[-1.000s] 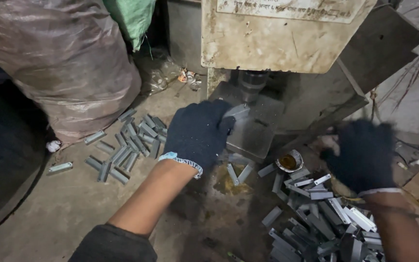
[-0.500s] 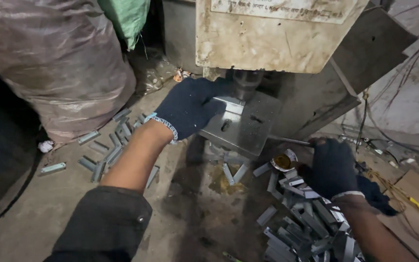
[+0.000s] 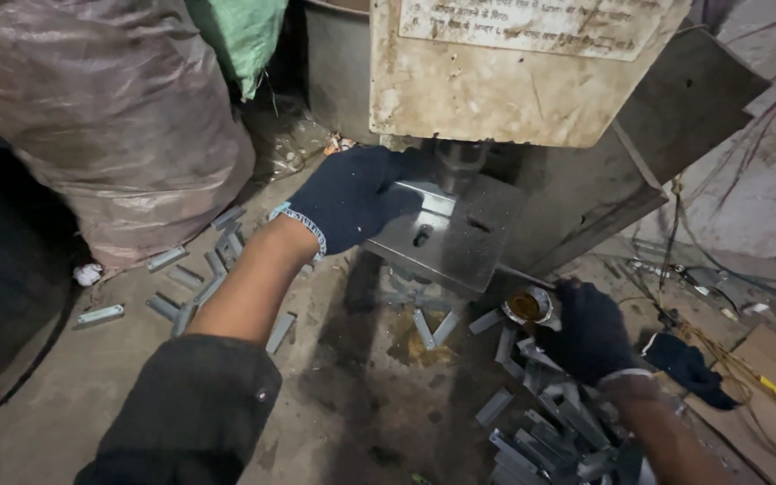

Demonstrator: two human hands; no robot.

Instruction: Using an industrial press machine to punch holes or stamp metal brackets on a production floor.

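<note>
Entry: press station, loading step. Left hand [image 3: 352, 198], dark knit glove, resting on the press bed plate [image 3: 446, 238], fingers closing on a small bright bent metal piece [image 3: 426, 194] and seating it just under the ram [image 3: 456, 163]. Right hand [image 3: 590, 332], gloved, reaching down into the heap of grey metal blanks [image 3: 550, 431] on the floor at right; grip on a blank looking likely, but can't tell for certain, fingers curled and partly hidden. Small round tin w/ amber oil or grease [image 3: 526, 305] sitting just beside right hand, touching the heap edge. Second scatter of channel pieces [image 3: 199, 278] lying on concrete floor [image 3: 65, 395] at left, near the big wrapped sack [image 3: 110, 117]. Spare dark glove [image 3: 689, 368] lying near tangled wires at far right. Doing it well, by judgement: pushing piece flat & square against bed, keeping it centred under ram, holding by outer edge only, clearing fingertips fully off bed before any stroke; picking one blank at a time w/ right, avoiding sharp ends, keeping tin upright.
</note>
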